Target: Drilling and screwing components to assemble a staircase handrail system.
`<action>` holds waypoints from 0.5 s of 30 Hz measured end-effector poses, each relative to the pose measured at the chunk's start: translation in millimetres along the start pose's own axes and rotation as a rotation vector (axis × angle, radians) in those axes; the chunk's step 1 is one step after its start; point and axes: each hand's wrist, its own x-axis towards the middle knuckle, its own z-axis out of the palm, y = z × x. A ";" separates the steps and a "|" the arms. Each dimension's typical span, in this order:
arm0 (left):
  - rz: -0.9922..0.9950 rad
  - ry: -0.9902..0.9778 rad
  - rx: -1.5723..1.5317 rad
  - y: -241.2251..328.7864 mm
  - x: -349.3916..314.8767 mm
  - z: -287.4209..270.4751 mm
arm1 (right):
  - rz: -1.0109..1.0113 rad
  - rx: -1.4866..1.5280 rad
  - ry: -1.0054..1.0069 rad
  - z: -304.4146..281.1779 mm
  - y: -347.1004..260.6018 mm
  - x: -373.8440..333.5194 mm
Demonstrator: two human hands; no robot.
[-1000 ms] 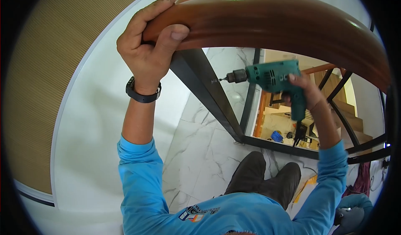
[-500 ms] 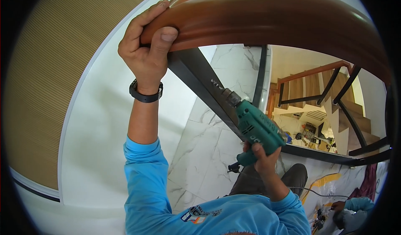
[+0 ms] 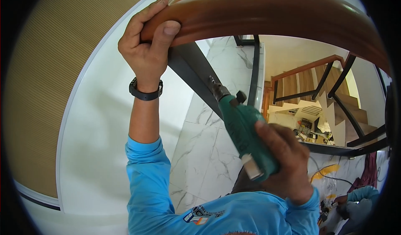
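My left hand point(image 3: 148, 47) is wrapped round the near left end of a curved brown wooden handrail point(image 3: 267, 11), thumb on its near side and fingers over the far side. A dark metal post point(image 3: 194, 74) runs down from beneath that end. In my right hand point(image 3: 288, 155) is a green power drill point(image 3: 246, 130), held by its grip, which my hand mostly hides. The drill bit point(image 3: 211, 80) points up and to the left, and it overlaps the post in view; whether it touches the metal I cannot tell.
Beyond the railing, a staircase point(image 3: 351, 105) with wooden treads and dark balusters leads down to a floor with scattered tools point(image 3: 311, 128). White marbled tiles point(image 3: 198, 147) lie below me. At lower right another person's sleeve point(image 3: 362, 194) shows beside a cable point(image 3: 330, 176).
My right hand has turned the drill and raised it, so its bit has come up closer to the post and handrail. My left hand keeps its hold on the handrail end.
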 end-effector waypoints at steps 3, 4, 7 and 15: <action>-0.017 0.006 -0.022 0.3 -0.4 1.1 | 0.118 0.113 -0.024 -25.4 4.2 25.1; -0.020 0.006 -0.016 0.2 -0.4 1.1 | 0.108 0.117 -0.021 -31.7 8.6 34.4; -0.033 -0.002 -0.007 0.1 -0.8 0.8 | 0.042 0.267 0.000 -48.4 28.5 62.1; -0.019 -0.026 0.079 -2.2 -0.6 3.0 | 0.456 0.575 -0.047 -68.2 114.9 78.1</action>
